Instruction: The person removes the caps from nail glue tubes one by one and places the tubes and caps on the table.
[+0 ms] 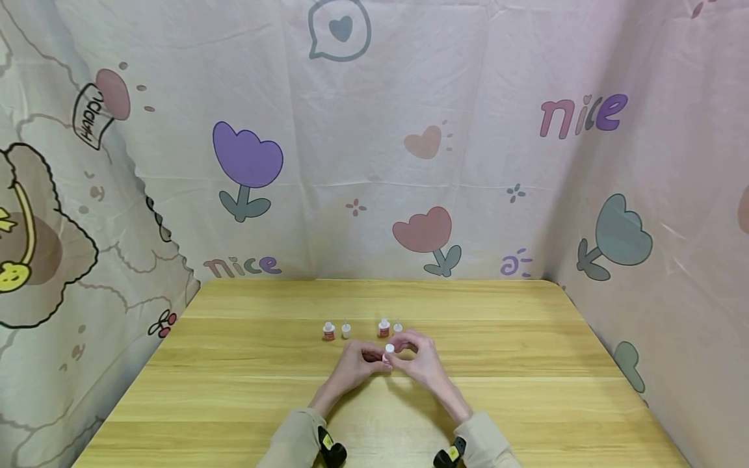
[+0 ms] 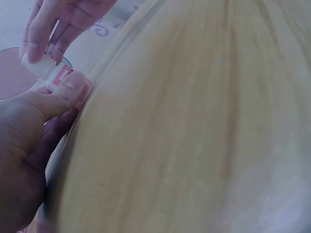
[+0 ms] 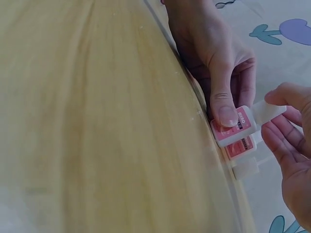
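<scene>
Between finger and thumb, my left hand [image 1: 355,365] grips a small white bottle [image 3: 235,127] by its red-labelled body. My right hand [image 1: 422,361] pinches the white cap [image 3: 267,111] at the bottle's neck; whether it is fully seated cannot be told. In the left wrist view the cap [image 2: 39,65] meets the bottle [image 2: 60,76], which tilts. Just beyond the hands stand a similar red-labelled bottle [image 1: 383,329] and a small white cap [image 1: 398,328] with a thin pin pointing up. The fingers hide part of the held bottle.
Further left on the wooden table [image 1: 246,390] stand another red-labelled bottle [image 1: 329,332] and a white cap [image 1: 346,331] with an upright pin. A printed cloth [image 1: 351,130] hangs behind the table's far edge and along both sides.
</scene>
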Action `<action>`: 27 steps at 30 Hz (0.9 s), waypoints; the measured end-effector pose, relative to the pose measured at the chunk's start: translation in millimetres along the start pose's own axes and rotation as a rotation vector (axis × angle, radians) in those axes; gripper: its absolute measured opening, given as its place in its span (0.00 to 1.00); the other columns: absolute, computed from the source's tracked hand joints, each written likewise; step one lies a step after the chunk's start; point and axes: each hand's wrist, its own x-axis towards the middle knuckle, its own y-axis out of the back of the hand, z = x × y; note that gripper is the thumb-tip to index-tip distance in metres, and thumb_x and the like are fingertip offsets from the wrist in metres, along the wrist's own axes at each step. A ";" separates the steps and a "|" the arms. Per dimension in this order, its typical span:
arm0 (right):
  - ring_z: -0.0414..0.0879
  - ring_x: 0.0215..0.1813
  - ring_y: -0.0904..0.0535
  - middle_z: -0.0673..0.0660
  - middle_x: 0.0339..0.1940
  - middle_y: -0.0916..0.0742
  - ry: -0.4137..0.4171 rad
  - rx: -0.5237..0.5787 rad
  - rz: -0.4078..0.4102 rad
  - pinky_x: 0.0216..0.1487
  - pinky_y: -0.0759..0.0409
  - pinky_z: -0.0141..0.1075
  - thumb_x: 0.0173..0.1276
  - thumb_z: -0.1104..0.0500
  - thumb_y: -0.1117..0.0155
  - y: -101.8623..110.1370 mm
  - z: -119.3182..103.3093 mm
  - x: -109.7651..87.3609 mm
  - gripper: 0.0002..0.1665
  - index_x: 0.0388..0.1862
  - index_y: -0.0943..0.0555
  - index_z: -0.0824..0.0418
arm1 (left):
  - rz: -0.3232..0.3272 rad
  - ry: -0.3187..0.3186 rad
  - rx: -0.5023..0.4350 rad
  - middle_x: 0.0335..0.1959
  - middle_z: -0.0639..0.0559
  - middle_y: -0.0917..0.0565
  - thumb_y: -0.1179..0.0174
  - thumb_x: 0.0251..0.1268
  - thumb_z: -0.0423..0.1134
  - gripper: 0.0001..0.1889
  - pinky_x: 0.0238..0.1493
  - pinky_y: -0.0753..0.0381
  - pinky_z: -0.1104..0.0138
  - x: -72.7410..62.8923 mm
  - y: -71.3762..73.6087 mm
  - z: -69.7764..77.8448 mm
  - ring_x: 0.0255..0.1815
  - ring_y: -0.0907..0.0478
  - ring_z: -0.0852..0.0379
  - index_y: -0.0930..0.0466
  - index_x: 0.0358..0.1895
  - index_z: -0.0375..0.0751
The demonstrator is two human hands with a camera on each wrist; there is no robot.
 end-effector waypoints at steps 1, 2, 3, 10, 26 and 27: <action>0.62 0.38 0.17 0.70 0.37 0.13 -0.002 -0.002 0.005 0.47 0.14 0.53 0.56 0.76 0.28 -0.2 0.0 0.0 0.11 0.39 0.18 0.74 | -0.002 -0.003 0.001 0.31 0.44 0.09 0.25 0.54 0.34 0.06 0.34 0.15 0.73 0.1 0.0 0.1 0.30 0.14 0.64 0.09 0.35 0.40; 0.62 0.38 0.17 0.70 0.37 0.13 -0.003 -0.004 0.010 0.47 0.14 0.53 0.55 0.76 0.27 -0.5 0.0 0.0 0.12 0.38 0.18 0.74 | -0.005 -0.006 0.004 0.31 0.45 0.09 0.25 0.54 0.34 0.06 0.34 0.15 0.73 0.3 0.0 -0.1 0.30 0.15 0.66 0.09 0.35 0.40; 0.61 0.37 0.17 0.70 0.36 0.13 -0.004 -0.006 0.016 0.46 0.14 0.53 0.55 0.76 0.27 -0.8 0.0 0.0 0.12 0.38 0.18 0.74 | -0.007 -0.008 0.006 0.31 0.45 0.09 0.25 0.54 0.34 0.06 0.34 0.15 0.73 0.5 0.0 -0.1 0.29 0.15 0.67 0.09 0.35 0.40; 0.53 0.34 0.17 0.68 0.33 0.13 -0.008 -0.026 0.041 0.44 0.13 0.51 0.54 0.75 0.26 -1.6 0.7 0.3 0.11 0.35 0.17 0.72 | -0.003 0.000 0.016 0.30 0.46 0.09 0.25 0.54 0.35 0.06 0.34 0.16 0.73 0.2 -0.4 -0.1 0.29 0.15 0.68 0.09 0.35 0.40; 0.49 0.38 0.16 0.62 0.37 0.12 0.014 0.012 0.024 0.47 0.13 0.43 0.56 0.72 0.25 -4.6 37.9 1.3 0.11 0.37 0.15 0.64 | 0.001 -0.002 0.002 0.32 0.44 0.09 0.25 0.54 0.34 0.07 0.35 0.15 0.72 0.5 -0.1 -0.9 0.31 0.13 0.61 0.09 0.37 0.39; 0.46 0.37 0.16 0.61 0.36 0.12 0.009 0.006 0.025 0.47 0.13 0.42 0.56 0.71 0.24 -4.7 38.2 1.4 0.11 0.37 0.15 0.64 | 0.002 -0.003 -0.001 0.32 0.43 0.09 0.25 0.54 0.34 0.07 0.35 0.14 0.72 0.3 -0.1 -0.9 0.31 0.13 0.60 0.09 0.37 0.38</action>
